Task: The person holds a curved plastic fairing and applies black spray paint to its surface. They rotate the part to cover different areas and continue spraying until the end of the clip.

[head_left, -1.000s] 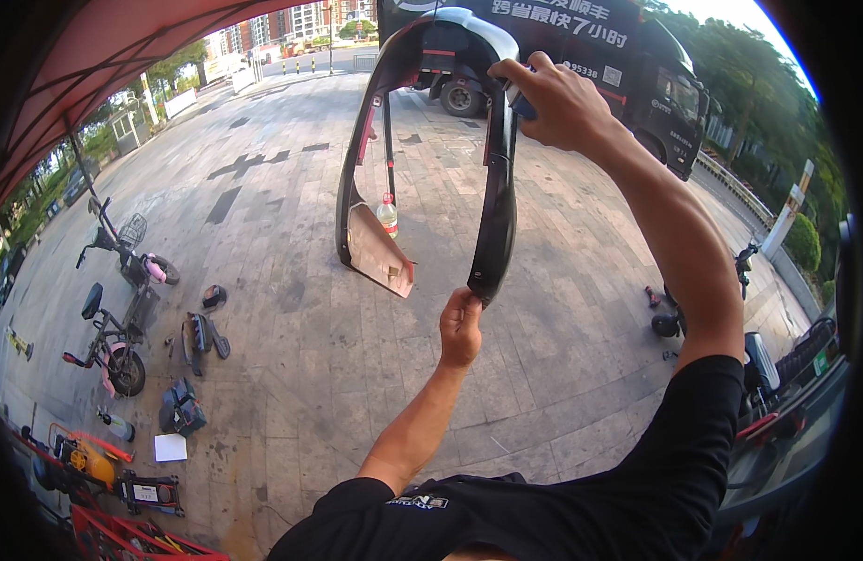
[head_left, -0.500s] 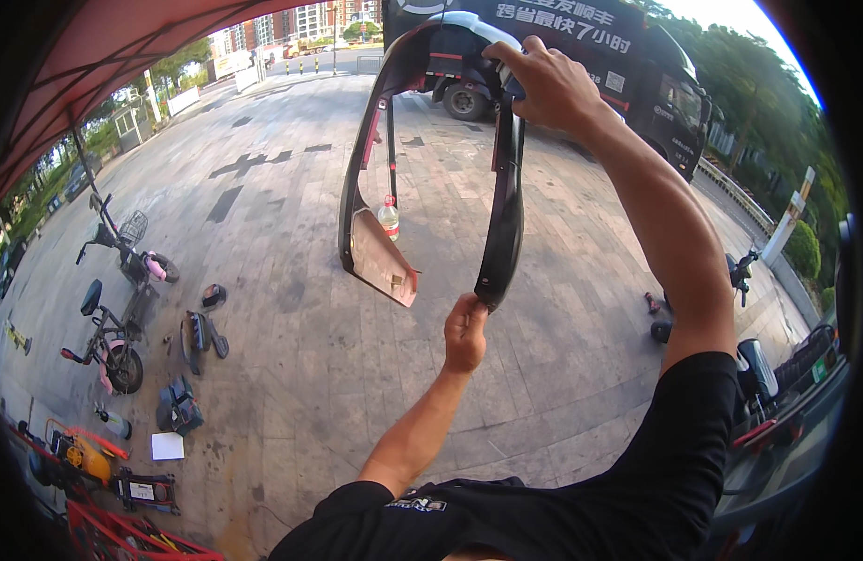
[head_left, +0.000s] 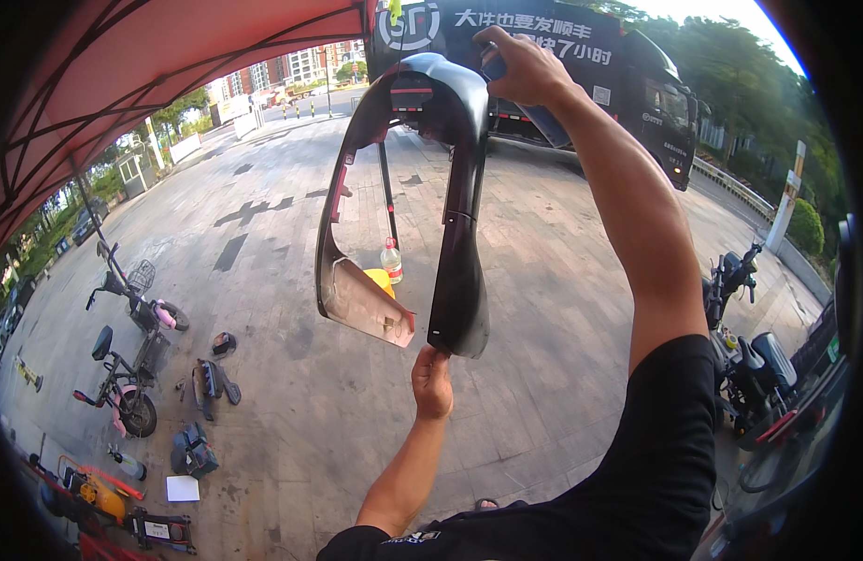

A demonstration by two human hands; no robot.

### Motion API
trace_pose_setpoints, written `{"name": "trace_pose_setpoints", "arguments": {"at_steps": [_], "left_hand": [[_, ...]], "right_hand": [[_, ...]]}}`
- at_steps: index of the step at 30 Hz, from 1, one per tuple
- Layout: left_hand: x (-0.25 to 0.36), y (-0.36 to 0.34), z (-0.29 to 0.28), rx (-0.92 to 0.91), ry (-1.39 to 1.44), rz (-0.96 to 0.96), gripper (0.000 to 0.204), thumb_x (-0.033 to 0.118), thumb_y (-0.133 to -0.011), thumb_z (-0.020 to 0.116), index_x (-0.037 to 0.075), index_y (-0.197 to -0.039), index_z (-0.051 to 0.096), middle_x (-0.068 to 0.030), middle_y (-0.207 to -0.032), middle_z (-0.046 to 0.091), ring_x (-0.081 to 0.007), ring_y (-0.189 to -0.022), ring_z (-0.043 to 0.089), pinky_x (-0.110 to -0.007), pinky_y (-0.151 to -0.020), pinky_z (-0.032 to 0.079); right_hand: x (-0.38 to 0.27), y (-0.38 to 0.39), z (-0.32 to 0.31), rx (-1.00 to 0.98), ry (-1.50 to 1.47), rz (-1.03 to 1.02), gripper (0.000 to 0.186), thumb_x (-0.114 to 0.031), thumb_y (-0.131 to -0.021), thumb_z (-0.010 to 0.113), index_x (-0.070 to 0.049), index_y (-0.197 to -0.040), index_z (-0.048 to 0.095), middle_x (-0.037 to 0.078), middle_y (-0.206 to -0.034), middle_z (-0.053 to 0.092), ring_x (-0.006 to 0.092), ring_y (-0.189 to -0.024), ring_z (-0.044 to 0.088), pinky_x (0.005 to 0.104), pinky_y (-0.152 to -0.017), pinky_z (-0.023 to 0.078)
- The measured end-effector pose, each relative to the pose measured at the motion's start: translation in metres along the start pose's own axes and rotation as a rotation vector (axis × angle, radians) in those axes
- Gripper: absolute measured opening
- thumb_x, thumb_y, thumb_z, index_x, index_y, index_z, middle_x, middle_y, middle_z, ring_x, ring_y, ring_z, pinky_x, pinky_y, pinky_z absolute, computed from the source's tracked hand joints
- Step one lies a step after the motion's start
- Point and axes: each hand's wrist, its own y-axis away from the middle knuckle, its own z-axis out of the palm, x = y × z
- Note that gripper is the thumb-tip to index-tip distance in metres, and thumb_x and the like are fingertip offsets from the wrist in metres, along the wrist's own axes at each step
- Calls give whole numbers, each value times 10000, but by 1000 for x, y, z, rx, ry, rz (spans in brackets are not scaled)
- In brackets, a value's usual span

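Observation:
A glossy black plastic scooter fairing, a tall looped panel with a pale inner face on its lower left part, hangs upright before me. My left hand is closed on the bottom end of its right leg. Up beside the fairing's top right, my right hand is wrapped round a dark blue can, which looks like a spray can. The fingers and palm hide most of the can. A gap separates my right hand from the fairing.
Behind the fairing stand a clear bottle and a yellow object. Small bicycles, loose parts and an orange machine are at left. A dark truck is parked ahead; scooters stand at right. A red canopy hangs overhead.
The fairing has shifted left and lower in view and turned, showing more of its outer right side. My left hand moved with it. My right hand now stands farther from the fairing's edge.

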Motion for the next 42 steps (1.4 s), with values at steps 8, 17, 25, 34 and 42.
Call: {"name": "trace_pose_setpoints", "arguments": {"at_steps": [8, 17, 25, 34, 42], "left_hand": [[13, -10, -37, -6, 113, 46, 315, 45, -969, 523, 29, -1265, 633, -102, -1320, 651, -252, -1237, 603, -432, -1123, 428], [28, -20, -54, 48, 100, 17, 467, 60, -893, 507, 56, -1356, 569, -98, -1354, 641, -266, -1268, 591, -449, -1133, 428], [30, -27, -44, 79, 88, 34, 336, 39, -956, 531, 28, -1284, 606, -111, -1327, 648, -264, -1246, 606, -432, -1118, 434], [25, -26, -40, 72, 91, 34, 360, 29, -953, 527, 24, -1305, 600, -114, -1310, 660, -253, -1220, 626, -419, -1096, 459], [25, -27, -43, 50, 86, 24, 363, 29, -952, 530, 26, -1307, 603, -116, -1297, 667, -255, -1215, 631, -436, -1101, 452]], "right_hand": [[18, 1, 3, -49, -221, -145, 741, -162, -666, 776, -191, -1362, 523, 131, -1181, 714, 351, -1116, 661, 435, -957, 528], [29, 7, 11, -51, -370, -354, 677, -183, -689, 798, -184, -1318, 547, 106, -1054, 727, 341, -1052, 667, 429, -928, 528], [29, -13, 15, -9, -288, -305, 702, -151, -680, 764, -189, -1342, 534, 94, -1135, 739, 319, -1129, 657, 442, -943, 538], [19, -18, 11, -6, -261, -240, 776, -92, -668, 769, -172, -1391, 498, 152, -1187, 722, 355, -1126, 663, 444, -966, 548], [31, 7, -5, -85, -328, -346, 758, -129, -672, 798, -180, -1372, 510, 132, -1186, 721, 350, -1116, 667, 446, -939, 557]]}}
